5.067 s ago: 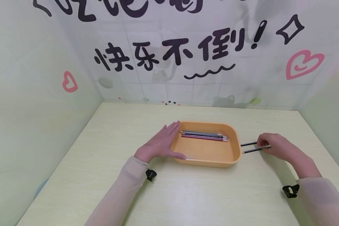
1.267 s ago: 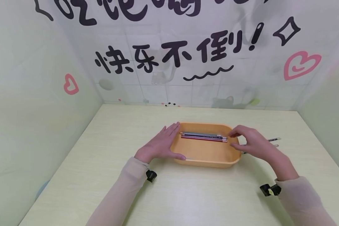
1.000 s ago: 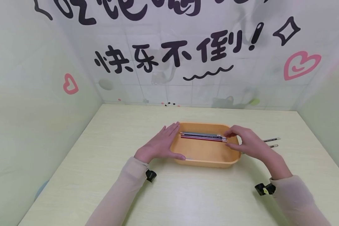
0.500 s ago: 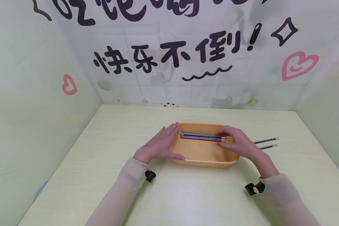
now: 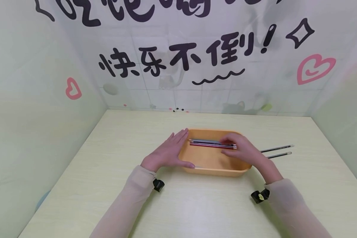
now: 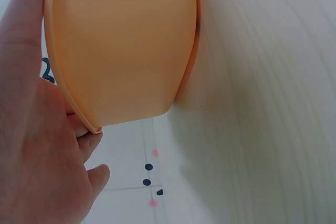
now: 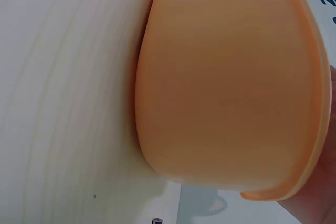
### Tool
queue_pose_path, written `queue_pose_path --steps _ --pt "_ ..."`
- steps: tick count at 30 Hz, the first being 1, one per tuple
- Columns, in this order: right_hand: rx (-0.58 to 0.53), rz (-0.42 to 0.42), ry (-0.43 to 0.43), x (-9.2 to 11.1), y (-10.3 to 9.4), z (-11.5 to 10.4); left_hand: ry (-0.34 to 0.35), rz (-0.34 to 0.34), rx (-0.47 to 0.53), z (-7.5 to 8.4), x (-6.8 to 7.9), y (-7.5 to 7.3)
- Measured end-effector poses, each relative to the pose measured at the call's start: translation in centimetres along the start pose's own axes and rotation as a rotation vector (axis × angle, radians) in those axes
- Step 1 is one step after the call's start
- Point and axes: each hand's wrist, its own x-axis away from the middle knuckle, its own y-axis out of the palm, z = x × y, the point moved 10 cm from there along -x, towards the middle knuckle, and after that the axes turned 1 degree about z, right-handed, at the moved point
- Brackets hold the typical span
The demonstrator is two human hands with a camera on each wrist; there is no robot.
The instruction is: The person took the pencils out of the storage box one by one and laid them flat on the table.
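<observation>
An orange tray (image 5: 205,158) sits on the table with several pencils (image 5: 203,143) lying side by side along its back part. Across the tray's left end rests my left hand (image 5: 169,150), its fingers extended at the rim and its thumb on the front edge. My right hand (image 5: 239,147) reaches over the right end, fingers bent and thumb apart, above the right part of the pencils. It covers some of them, and whether it touches any cannot be seen. The right wrist view mostly shows the tray's outer wall (image 7: 226,82), which hides the right fingertips.
Two dark pencils, one farther back (image 5: 276,148) and one nearer (image 5: 279,155), lie on the table (image 5: 190,205) right of the tray, partly behind my right forearm. A printed wall sheet (image 5: 178,96) stands behind the table, with pale sheets at both sides.
My right hand let go of the two dark pencils outside the tray and moved left over the pencils inside. My left hand and the tray have stayed put.
</observation>
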Motion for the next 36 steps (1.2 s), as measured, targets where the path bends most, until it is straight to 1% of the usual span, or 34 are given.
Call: queue_pose_path --steps 14,20,24,29,36 --pt "0.049 -0.056 0.079 -1.1 1.6 0.7 -0.002 -0.006 -0.002 -0.1 -0.1 0.0" --pt "0.042 -0.086 0.107 -1.4 2.4 1.1 -0.007 -0.002 0.002 -0.2 -0.2 0.0" --pt "0.048 -0.112 0.153 -1.5 2.9 1.5 -0.006 0.001 0.006 -0.2 -0.1 0.0" --pt "0.109 -0.147 0.221 -1.6 3.4 2.1 -0.006 0.000 0.001 -0.1 -0.1 0.0" --pt "0.129 -0.168 0.258 -1.6 3.8 2.5 -0.005 -0.001 0.001 0.0 0.0 -0.2"
